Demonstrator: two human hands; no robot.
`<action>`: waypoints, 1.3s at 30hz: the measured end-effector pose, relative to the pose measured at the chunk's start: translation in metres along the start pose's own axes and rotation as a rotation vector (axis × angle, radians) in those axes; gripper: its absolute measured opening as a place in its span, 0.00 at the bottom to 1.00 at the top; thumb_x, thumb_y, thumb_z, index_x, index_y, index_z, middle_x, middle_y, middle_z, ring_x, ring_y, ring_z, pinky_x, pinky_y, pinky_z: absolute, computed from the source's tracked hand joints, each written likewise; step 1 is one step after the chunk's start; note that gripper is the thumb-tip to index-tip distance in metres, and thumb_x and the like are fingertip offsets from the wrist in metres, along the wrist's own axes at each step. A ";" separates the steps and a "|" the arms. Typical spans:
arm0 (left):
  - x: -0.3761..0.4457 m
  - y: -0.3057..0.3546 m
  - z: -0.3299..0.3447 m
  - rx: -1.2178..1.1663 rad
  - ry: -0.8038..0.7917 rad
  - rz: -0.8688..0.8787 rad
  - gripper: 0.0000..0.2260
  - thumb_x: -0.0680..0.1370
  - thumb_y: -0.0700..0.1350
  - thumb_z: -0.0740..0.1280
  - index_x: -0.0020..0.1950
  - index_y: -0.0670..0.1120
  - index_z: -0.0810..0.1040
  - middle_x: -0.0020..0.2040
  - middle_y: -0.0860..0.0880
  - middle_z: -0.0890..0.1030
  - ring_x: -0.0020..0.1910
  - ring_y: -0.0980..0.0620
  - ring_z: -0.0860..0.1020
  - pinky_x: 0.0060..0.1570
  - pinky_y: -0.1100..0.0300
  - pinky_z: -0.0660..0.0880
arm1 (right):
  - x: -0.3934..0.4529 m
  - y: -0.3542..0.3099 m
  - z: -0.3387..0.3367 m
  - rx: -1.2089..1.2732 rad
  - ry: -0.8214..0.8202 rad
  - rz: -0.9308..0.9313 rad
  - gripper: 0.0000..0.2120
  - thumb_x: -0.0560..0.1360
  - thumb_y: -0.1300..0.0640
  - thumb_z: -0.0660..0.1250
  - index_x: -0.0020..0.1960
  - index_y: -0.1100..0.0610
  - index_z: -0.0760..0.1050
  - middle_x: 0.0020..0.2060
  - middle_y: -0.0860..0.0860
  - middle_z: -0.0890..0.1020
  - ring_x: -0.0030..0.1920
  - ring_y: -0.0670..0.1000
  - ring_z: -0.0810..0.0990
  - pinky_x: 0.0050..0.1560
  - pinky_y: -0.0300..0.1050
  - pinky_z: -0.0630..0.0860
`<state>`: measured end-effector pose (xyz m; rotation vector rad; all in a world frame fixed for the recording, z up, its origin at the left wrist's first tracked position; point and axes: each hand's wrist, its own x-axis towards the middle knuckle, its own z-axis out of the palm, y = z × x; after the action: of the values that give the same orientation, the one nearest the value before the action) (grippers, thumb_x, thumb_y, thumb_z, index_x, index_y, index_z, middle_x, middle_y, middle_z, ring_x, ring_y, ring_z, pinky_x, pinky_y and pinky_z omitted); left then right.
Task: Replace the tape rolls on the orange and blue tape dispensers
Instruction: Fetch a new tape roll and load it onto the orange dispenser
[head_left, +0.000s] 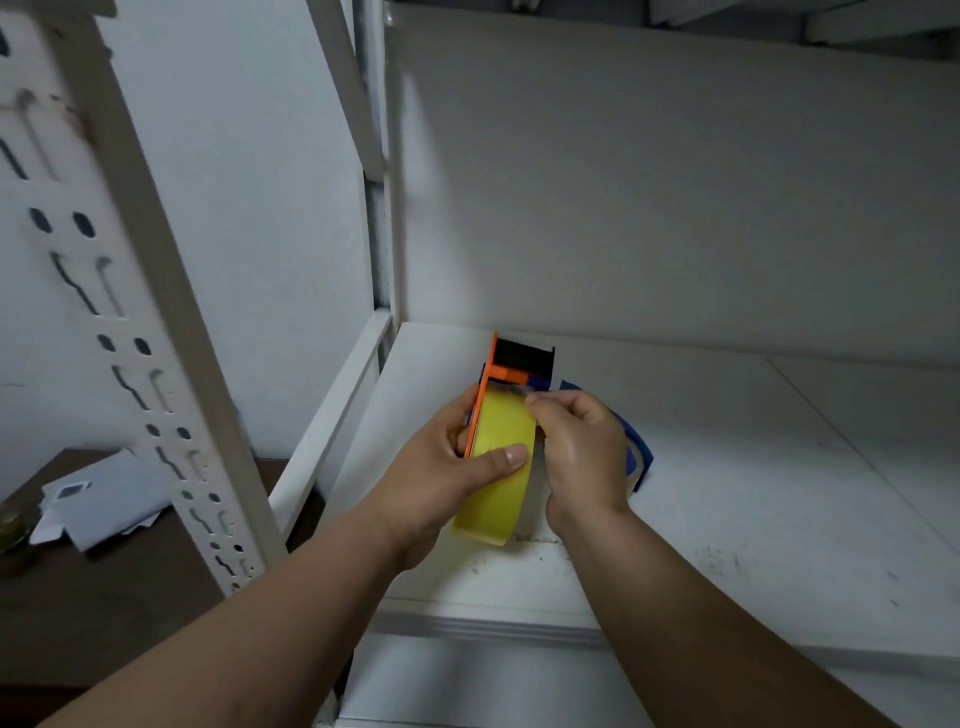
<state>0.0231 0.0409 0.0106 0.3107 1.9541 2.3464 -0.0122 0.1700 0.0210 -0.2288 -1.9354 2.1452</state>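
The left hand (441, 467) grips the orange tape dispenser (511, 364), thumb pressed on the yellow tape roll (501, 457) mounted in it. The right hand (582, 447) pinches the tape's loose end beside the roll. Both are held above a white shelf (727, 493). Behind the right hand lies the blue tape dispenser (636, 447), mostly hidden. A slotted shelf post (156, 338) stands left, with blurred papers (98, 504) on a dark table (104, 597).

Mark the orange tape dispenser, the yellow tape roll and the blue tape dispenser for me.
orange tape dispenser (506, 373): head view, on its orange crossbar.
yellow tape roll (501, 426): head view, on its outer band.
blue tape dispenser (635, 441): head view, on the blue frame edge beside the right hand.
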 end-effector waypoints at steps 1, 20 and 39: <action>-0.002 -0.001 -0.001 -0.005 0.011 -0.005 0.22 0.71 0.44 0.74 0.61 0.63 0.79 0.48 0.49 0.87 0.50 0.50 0.84 0.46 0.58 0.80 | 0.000 0.000 0.000 -0.015 -0.020 0.004 0.03 0.69 0.57 0.71 0.37 0.53 0.79 0.32 0.49 0.82 0.35 0.50 0.79 0.39 0.47 0.77; -0.011 -0.017 0.002 -0.080 0.116 -0.101 0.28 0.70 0.37 0.74 0.68 0.54 0.75 0.52 0.39 0.83 0.52 0.43 0.80 0.55 0.48 0.78 | 0.018 -0.005 -0.015 -0.588 -0.215 -0.517 0.08 0.72 0.55 0.68 0.39 0.44 0.71 0.40 0.41 0.73 0.35 0.41 0.75 0.37 0.36 0.74; -0.012 -0.025 -0.010 -0.001 0.106 -0.087 0.29 0.69 0.47 0.77 0.65 0.62 0.70 0.44 0.49 0.87 0.47 0.49 0.85 0.43 0.61 0.80 | -0.008 0.018 0.005 -0.282 -0.044 -0.054 0.07 0.69 0.48 0.72 0.36 0.48 0.77 0.40 0.49 0.82 0.39 0.47 0.80 0.37 0.45 0.76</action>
<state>0.0306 0.0339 -0.0172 0.1003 1.9686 2.3543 -0.0069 0.1614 0.0033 -0.1776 -2.2395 1.8543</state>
